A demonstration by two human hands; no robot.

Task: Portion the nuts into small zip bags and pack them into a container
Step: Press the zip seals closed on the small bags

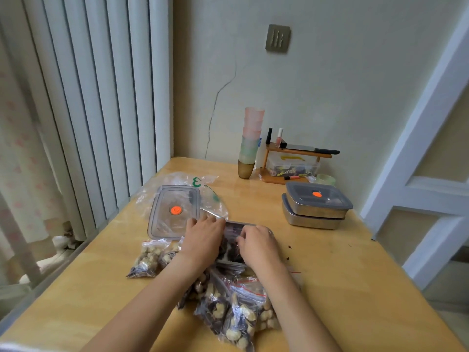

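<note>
Head view: left hand point(203, 233), right hand point(256, 243) fingers curled inside container point(234, 226).

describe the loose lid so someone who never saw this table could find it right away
Start at the left side of the wooden table, near the white vertical blinds. There, on a crumpled clear plastic bag, lies the loose lid, just beyond the left hand. Unlike the grey lid on the stacked metal containers at the right, it sits flat, with no container under it.

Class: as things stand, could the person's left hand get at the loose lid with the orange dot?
Probably yes: the left hand is right beside the lid, which lies flat on a clear plastic bag, nothing covering it.
</note>
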